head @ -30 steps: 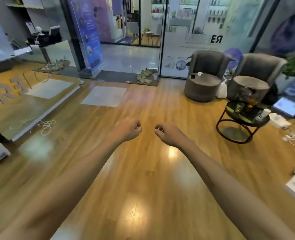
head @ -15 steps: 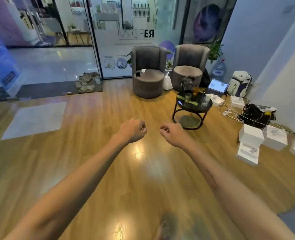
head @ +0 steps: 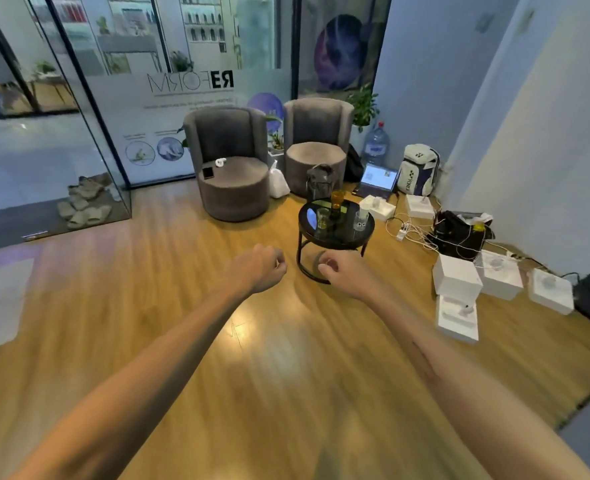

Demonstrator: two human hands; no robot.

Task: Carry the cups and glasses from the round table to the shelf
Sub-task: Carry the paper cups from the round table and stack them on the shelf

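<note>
A small round black table (head: 342,237) stands on the wooden floor ahead of me. On it are an amber glass (head: 337,199) at the back, a clear glass (head: 323,218) on the left and a clear cup with dark dots (head: 361,220) on the right. A dark bag (head: 319,180) sits behind the table. My left hand (head: 260,268) and my right hand (head: 345,273) are stretched out in front of me, both loosely fisted and empty, well short of the table. No shelf is in view.
Two grey armchairs (head: 233,168) (head: 316,143) stand behind the table against a glass wall. White boxes (head: 458,284), cables (head: 414,230), a laptop (head: 378,180), a backpack (head: 418,171) and a water bottle (head: 374,145) crowd the floor on the right. Slippers (head: 82,206) lie at the left.
My view has swung right and moved closer, so the round table now sits near the centre, just beyond my hands. Both hands stay fisted and empty.
</note>
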